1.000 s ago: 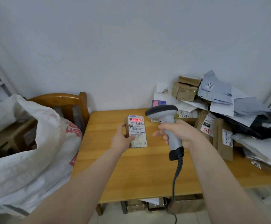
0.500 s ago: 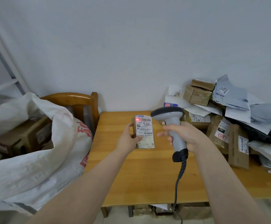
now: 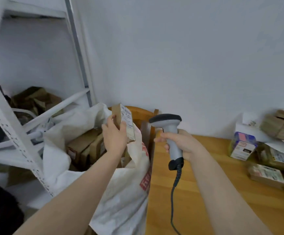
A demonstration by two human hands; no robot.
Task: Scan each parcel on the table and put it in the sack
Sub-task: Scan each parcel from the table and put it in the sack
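Closest to me, the dark coiled cable (image 3: pixel 174 189) hangs over the near part of the light wooden table (image 3: pixel 214 192) and runs up to the grey pistol-grip barcode scanner (image 3: pixel 167 122). The right hand (image 3: pixel 182 144) is wrapped tight round the scanner's handle and holds it upright over the table's left edge.

Against that left edge slumps the big white woven sack with red print (image 3: pixel 126 192). Its mouth gapes open, and several brown cardboard boxes (image 3: pixel 82 145) already lie inside. The left hand (image 3: pixel 115 139) is raised above the mouth, past the table's left edge. Its fingers and thumb clamp the sides of a small brown cardboard parcel with a white shipping label (image 3: pixel 124 121). The parcel is in the air and touches neither sack nor table.

No scanner light shows on the label, so I take this for the bagging step, not the scanning. The next move, as I judge it, calls for lowering the parcel past the floppy rim and letting go so that it settles among the boxes. Then the left hand must reach across to the heap of labelled brown parcels (image 3: pixel 266 174) by the table's right edge.

Behind the sack stand a curved wooden chair back (image 3: pixel 138 113) and a white metal shelving rack (image 3: pixel 77 48).
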